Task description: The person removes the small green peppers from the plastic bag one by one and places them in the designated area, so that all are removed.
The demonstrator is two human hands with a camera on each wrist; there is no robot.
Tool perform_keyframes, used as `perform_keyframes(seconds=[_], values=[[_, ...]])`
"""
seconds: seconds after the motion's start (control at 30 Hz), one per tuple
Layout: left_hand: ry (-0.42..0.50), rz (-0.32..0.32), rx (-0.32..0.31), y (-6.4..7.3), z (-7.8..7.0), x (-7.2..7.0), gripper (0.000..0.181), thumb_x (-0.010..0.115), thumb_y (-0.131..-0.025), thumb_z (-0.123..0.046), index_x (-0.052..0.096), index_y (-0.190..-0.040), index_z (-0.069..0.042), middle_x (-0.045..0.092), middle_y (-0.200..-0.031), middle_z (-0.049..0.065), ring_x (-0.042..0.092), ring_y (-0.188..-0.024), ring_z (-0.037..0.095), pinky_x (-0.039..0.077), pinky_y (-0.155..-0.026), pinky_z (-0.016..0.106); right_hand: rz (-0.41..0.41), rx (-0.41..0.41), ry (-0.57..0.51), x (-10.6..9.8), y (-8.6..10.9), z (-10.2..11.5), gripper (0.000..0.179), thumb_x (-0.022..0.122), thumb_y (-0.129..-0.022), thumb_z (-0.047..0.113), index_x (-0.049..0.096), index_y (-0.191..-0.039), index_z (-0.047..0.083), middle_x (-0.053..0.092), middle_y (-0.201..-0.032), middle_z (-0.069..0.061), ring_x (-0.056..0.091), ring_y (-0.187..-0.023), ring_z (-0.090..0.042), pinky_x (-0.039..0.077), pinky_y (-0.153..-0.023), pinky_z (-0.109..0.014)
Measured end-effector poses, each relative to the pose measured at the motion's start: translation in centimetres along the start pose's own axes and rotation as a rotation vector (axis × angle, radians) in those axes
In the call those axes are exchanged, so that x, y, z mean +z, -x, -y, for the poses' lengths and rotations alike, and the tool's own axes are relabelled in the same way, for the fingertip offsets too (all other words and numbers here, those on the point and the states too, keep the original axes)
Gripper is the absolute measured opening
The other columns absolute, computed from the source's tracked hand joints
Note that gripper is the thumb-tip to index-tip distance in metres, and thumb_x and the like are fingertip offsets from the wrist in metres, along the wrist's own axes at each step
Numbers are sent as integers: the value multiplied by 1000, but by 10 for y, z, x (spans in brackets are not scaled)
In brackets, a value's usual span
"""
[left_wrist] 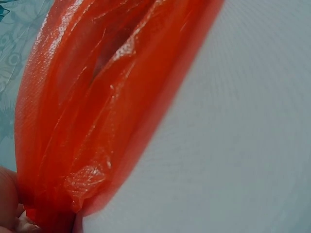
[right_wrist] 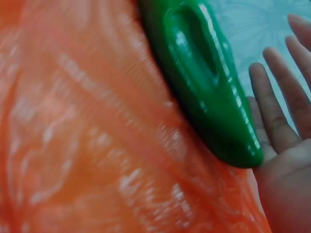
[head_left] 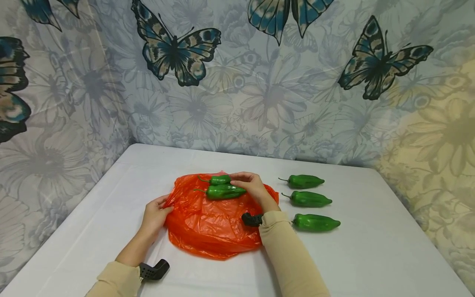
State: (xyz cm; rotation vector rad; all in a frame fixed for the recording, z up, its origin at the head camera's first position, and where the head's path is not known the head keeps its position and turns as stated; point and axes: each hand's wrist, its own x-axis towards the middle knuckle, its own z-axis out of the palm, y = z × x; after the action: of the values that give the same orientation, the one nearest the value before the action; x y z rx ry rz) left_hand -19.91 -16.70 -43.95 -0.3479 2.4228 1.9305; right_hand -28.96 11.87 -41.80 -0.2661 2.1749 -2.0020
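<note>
Two hands at work over a red plastic bag on a white bench, seen from the head and from both wrists. The bag lies crumpled near the middle of the bench; the left hand pinches its left edge between thumb and fingers, the film gathered into folds at the grip, as the left wrist view also shows. On the far part of the bag lie two green peppers, one beyond the other — the far pepper and the near pepper — both with stems to the left. The right hand reaches across the bag to their right ends; in the right wrist view its fingers are extended and spread, with a pepper tip just beside the palm; whether the two touch cannot be told.

To the right of the bag three further peppers lie on the bench in a column: a back pepper, a middle pepper and a front pepper, tips to the right; the front one lies just beside the right sleeve. Behind the bench hangs a floral covering printed with butterflies.
</note>
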Motion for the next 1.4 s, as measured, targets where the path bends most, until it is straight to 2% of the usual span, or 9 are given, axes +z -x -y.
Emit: perform_keyframes(seconds=[0.13,0.27,0.5,0.67,1.0,1.23,1.4], values=[[-3,1,-2,0,0,0,44,47,-91,2,42,-135,7,49,-132,29,54,-112,24,51,-79,15,39,13,69,0,0,-4,31,67,-82,5,65,-113,-1,69,-109,-5,60,-97,-6,47,-92,-27],[0,0,-1,0,0,0,45,47,-91,2,42,-135,7,49,-132,29,54,-112,24,51,-80,16,61,7,88,1,1,-6,30,67,-81,2,66,-111,-2,69,-108,-5,60,-102,-11,50,-88,-25],[2,3,1,-1,0,1,45,47,-91,2,41,-136,7,48,-133,29,51,-116,29,51,-83,19,82,30,116,3,3,-11,29,67,-80,-2,65,-109,-6,65,-119,-14,51,-120,-24,48,-93,-28],[0,4,-1,-1,0,1,45,47,-91,2,41,-136,7,48,-133,29,51,-116,29,51,-84,19,106,27,138,3,3,-16,29,67,-80,-2,66,-108,-6,62,-123,-15,48,-123,-25,46,-95,-30],[2,8,-4,2,0,1,44,46,-92,2,41,-135,8,48,-133,29,51,-118,31,51,-86,23,148,6,210,1,7,-18,28,69,-79,-1,66,-106,-5,60,-125,-16,54,-114,-22,49,-91,-29],[6,3,4,1,0,1,44,46,-91,3,42,-134,8,49,-132,29,54,-112,24,51,-82,18,152,18,223,2,8,-16,27,68,-79,0,66,-106,-3,62,-121,-15,55,-96,-12,49,-74,-20],[4,5,-3,1,0,1,44,46,-91,3,42,-134,8,48,-133,29,52,-115,27,51,-82,18,151,43,230,3,8,-15,27,68,-80,0,66,-107,-2,63,-115,-17,53,-86,-13,46,-62,-21]])
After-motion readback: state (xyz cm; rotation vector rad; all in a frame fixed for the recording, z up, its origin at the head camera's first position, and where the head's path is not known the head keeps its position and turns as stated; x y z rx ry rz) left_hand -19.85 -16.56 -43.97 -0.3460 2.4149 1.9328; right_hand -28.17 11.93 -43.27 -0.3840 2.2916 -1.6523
